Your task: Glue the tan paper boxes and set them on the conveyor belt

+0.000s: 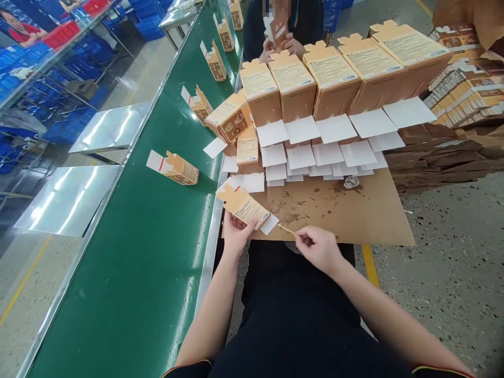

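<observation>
My left hand is closed around a brown and cream cardboard box, which lies tilted over the near left corner of the cardboard sheet. Cut flaps stand at its far end, and a white flap sticks out at the near end. Pinched in the fingers of my right hand is a thin light-coloured stick. Its tip is at the edge of the white flap; whether they touch I cannot tell. Just beyond the held box, a smaller-looking box stands among stacked ones.
Stacked boxes with white flaps cover the back of the stained cardboard sheet. A green conveyor belt on the left carries several spaced boxes, the nearest box lying down. Flat cartons are bundled at right. A co-worker faces me, holding a box.
</observation>
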Demonstrator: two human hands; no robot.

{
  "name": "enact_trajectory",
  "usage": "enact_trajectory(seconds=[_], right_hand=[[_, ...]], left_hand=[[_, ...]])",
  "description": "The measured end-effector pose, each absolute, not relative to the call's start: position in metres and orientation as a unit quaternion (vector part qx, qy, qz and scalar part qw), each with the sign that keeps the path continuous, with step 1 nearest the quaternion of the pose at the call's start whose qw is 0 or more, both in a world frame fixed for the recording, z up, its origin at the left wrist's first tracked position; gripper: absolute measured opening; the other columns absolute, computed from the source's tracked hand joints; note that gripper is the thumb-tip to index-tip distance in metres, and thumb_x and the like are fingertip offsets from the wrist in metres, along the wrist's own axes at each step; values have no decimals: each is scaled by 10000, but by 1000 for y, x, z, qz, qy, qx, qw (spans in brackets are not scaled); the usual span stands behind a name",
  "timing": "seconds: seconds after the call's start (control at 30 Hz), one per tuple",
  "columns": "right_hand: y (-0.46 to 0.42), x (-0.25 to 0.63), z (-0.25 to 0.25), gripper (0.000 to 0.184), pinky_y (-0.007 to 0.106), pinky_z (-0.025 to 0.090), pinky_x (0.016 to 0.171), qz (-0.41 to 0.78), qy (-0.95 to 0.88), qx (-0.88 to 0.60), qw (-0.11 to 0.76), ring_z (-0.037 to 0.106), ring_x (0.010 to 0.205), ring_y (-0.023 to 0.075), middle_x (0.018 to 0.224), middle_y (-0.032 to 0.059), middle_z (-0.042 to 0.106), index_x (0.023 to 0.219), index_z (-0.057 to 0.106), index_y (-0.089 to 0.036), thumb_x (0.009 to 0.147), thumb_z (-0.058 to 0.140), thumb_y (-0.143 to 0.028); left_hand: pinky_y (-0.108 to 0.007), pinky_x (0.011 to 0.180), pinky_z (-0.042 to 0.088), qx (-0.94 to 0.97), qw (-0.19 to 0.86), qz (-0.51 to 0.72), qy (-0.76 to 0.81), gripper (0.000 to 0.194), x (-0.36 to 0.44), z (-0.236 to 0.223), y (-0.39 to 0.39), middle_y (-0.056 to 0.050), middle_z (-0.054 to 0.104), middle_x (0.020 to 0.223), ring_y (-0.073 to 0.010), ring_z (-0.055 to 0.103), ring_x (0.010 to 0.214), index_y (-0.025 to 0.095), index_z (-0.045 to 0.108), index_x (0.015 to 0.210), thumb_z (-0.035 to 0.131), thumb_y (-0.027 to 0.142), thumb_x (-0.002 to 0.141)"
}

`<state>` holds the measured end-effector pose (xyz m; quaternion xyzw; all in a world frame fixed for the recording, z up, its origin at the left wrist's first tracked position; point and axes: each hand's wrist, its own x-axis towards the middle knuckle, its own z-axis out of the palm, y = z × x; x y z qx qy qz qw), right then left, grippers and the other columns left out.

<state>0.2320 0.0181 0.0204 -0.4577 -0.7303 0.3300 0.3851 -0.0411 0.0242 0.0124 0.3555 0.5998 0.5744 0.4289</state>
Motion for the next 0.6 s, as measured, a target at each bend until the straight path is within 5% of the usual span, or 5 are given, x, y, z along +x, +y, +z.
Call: enact_trajectory(seconds=[0.33,0.6], right_hand=[[8,200,-15,272,279,450,578,279,-798,-413,339,552,577,150,659,-7,594,768,599,-243,1020,556,-153],[22,218,-10,216,297,577,659,288,-736,-486,372,682,656,181,742,29,730,818,688,-251,1009,595,-210]], left_hand=[[-462,1060,654,368,393,589,602,918,-34,-4,22,-118,756,1291,-308,791,1196,289,582,1326,1067,602,612],[-478,1126,604,401,389,555,616,896,-28,7,12,-109,693,1324,-311,735,1288,287,517,1298,1064,536,634]])
